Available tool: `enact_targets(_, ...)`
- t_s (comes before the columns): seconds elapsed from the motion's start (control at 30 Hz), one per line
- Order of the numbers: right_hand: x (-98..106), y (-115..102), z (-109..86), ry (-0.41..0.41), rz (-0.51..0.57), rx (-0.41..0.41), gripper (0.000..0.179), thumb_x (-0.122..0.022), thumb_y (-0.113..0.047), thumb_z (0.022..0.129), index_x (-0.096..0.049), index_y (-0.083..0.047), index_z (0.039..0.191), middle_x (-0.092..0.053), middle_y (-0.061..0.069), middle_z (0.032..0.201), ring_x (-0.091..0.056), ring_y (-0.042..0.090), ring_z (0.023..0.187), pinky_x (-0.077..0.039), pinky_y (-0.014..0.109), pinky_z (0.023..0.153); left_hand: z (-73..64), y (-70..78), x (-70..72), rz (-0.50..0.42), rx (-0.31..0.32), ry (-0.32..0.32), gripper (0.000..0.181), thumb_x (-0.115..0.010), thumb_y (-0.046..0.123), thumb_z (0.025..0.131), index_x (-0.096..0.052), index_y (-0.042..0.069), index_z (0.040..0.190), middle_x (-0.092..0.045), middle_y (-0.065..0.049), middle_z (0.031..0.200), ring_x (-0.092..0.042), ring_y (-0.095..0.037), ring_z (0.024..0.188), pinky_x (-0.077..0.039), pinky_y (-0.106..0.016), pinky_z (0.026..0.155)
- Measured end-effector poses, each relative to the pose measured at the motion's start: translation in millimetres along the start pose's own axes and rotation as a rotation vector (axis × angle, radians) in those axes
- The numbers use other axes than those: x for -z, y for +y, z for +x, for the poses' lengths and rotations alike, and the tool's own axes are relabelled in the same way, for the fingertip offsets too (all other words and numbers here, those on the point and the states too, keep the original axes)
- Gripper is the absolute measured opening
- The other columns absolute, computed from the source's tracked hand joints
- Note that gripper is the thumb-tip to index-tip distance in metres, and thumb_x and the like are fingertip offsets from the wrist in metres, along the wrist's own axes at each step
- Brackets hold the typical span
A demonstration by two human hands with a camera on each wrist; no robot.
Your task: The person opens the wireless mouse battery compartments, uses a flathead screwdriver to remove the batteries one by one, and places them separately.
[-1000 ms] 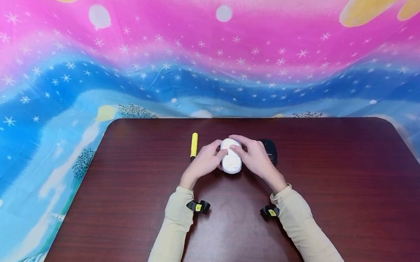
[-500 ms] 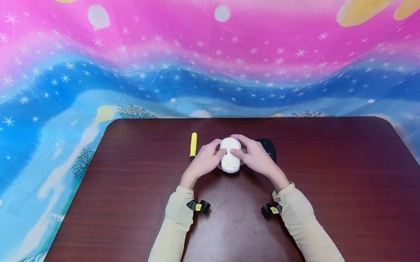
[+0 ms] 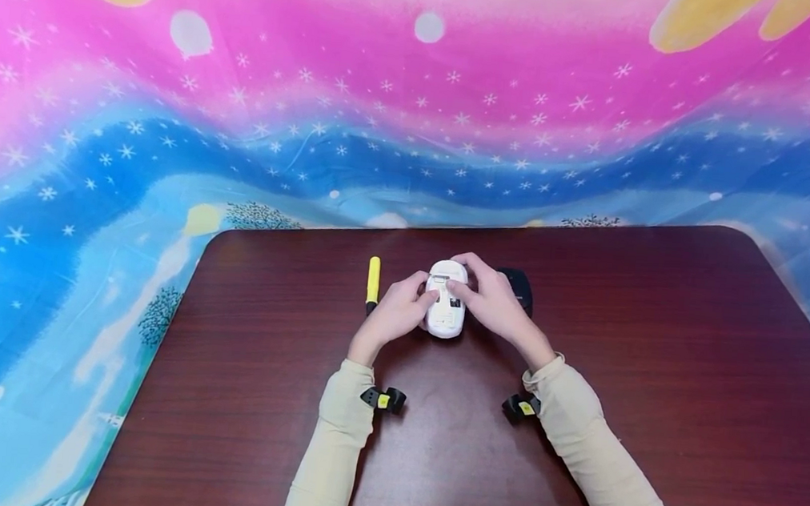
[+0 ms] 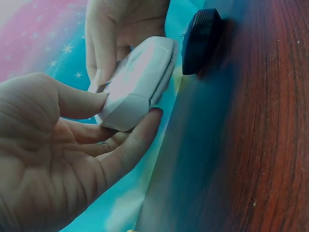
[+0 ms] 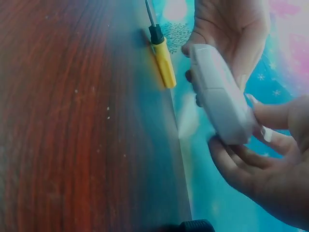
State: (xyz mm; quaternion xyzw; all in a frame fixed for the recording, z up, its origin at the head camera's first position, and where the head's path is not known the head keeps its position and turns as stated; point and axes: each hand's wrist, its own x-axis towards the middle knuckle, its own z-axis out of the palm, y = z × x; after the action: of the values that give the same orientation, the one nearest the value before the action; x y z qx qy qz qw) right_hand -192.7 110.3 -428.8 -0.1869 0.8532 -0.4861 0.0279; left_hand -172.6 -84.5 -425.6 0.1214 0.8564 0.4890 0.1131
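Observation:
A white computer mouse (image 3: 445,319) is held over the table between both hands, its underside towards the head camera. Dark recesses show on that underside. My left hand (image 3: 402,307) grips the mouse's left side, thumb on the underside and fingers beneath, as the left wrist view of the mouse (image 4: 137,77) shows. On the other side my right hand (image 3: 493,299) holds its far right edge, with the thumb lying across the underside. In the right wrist view the mouse (image 5: 219,96) appears side-on, fingers of both hands around it.
Left of the hands lies a screwdriver with a yellow and black handle (image 3: 374,281). A black rounded object (image 3: 521,292) with a ribbed side sits behind the right hand, partly hidden. The brown table (image 3: 657,347) meets a printed cloth (image 3: 417,109) at its far edge.
The mouse has tilted in the hands, so dark recesses on its underside now show more clearly. My right hand has shifted slightly, its fingers further up over the far edge.

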Motion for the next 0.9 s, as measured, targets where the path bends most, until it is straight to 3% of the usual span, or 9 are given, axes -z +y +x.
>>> enact_targets(0.17, 2, -5, 0.2, 0.207, 0.134, 0.016, 0.02, -0.068, -0.006, 0.1, -0.064, 0.001, 0.119, -0.073, 0.018, 0.111, -0.072, 0.027, 0.095, -0.057, 0.03, 0.082, 1.0, -1.4, -0.2, 0.018, 0.007, 0.002, 0.025, -0.054, 0.013, 0.108, -0.059, -0.002, 0.127, -0.065, -0.011, 0.092, -0.063, -0.017, 0.069, -0.056, -0.028, 0.062)
enact_targets(0.33, 6, -9, 0.6, 0.363, 0.266, 0.034, 0.02, -0.071, -0.004, 0.098, -0.066, 0.005, 0.116, -0.075, 0.022, 0.101, -0.073, 0.013, 0.085, -0.059, 0.025, 0.077, 0.6, -2.8, 1.0, 0.017, 0.005, 0.018, 0.027, -0.054, 0.012, 0.107, -0.059, -0.002, 0.13, -0.066, -0.013, 0.095, -0.064, -0.017, 0.067, -0.058, -0.03, 0.061)
enact_targets(0.47, 7, -8, 1.0, 0.388, 0.275, 0.01, 0.026, -0.072, -0.003, 0.097, -0.067, 0.005, 0.121, -0.075, 0.024, 0.1, -0.069, 0.002, 0.078, -0.06, 0.03, 0.075, -1.2, -3.5, 3.3, 0.0, 0.008, 0.038, 0.028, -0.054, 0.013, 0.107, -0.059, -0.001, 0.131, -0.067, -0.014, 0.098, -0.064, -0.018, 0.069, -0.058, -0.031, 0.062)
enact_targets(0.7, 5, -3, 3.0, 0.392, 0.319, -0.073, 0.031, -0.072, 0.004, 0.094, -0.067, 0.009, 0.124, -0.072, 0.029, 0.099, -0.068, -0.001, 0.073, -0.06, 0.026, 0.069, -4.3, -3.4, 8.9, -0.019, 0.036, 0.065, 0.029, -0.055, 0.014, 0.107, -0.058, 0.0, 0.133, -0.067, -0.015, 0.106, -0.063, -0.02, 0.08, -0.056, -0.03, 0.065)
enact_targets(0.9, 5, 4, 5.2, 0.337, 0.334, -0.144, 0.036, -0.065, 0.005, 0.097, -0.063, 0.012, 0.132, -0.069, 0.033, 0.105, -0.068, 0.0, 0.074, -0.061, 0.027, 0.069, -4.1, -3.3, 12.0, -0.04, 0.044, 0.095, 0.031, -0.054, 0.014, 0.107, -0.057, 0.0, 0.135, -0.066, -0.016, 0.11, -0.064, -0.022, 0.083, -0.057, -0.031, 0.066)
